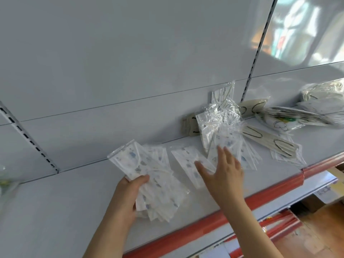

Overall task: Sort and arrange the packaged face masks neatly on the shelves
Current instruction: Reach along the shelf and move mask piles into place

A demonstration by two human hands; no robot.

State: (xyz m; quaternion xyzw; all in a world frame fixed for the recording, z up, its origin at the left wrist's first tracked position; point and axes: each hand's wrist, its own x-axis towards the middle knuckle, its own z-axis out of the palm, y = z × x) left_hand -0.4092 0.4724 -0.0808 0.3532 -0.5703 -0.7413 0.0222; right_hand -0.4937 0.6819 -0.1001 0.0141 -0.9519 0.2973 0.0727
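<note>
At the far left edge a pale, blurred packet [4, 180] was cut off by the frame and could not be identified. The left hand [128, 194] reached up from below onto the white shelf [55, 211], its thumb lying across the top of a fanned stack of blue-patterned masks [150, 179] in clear wrappers and its fingers tucked underneath, out of sight; it was clenched around that stack, whose lower ends splayed out over the shelf. How many packs it held was impossible to count.

Just to the right, a single blue-patterned pack [188, 164] lay flat on the shelf, partly covered by the right hand [223, 172]. That hand was stretched forward with fingers spread and flat, palm down, grasping nothing, its fingertips touching the foot of a leaning bundle of masks [219, 125]. The bundle's crinkled wrappers glared so much that the prints were hard to read.

Behind it, beige masks with black ear loops [270, 144] were scattered on the shelf, some propped against the back panel [111, 71]. Farther right, a slumped pile of packs [290, 116] ran out of frame. A red strip [204, 226] edged the shelf front.
</note>
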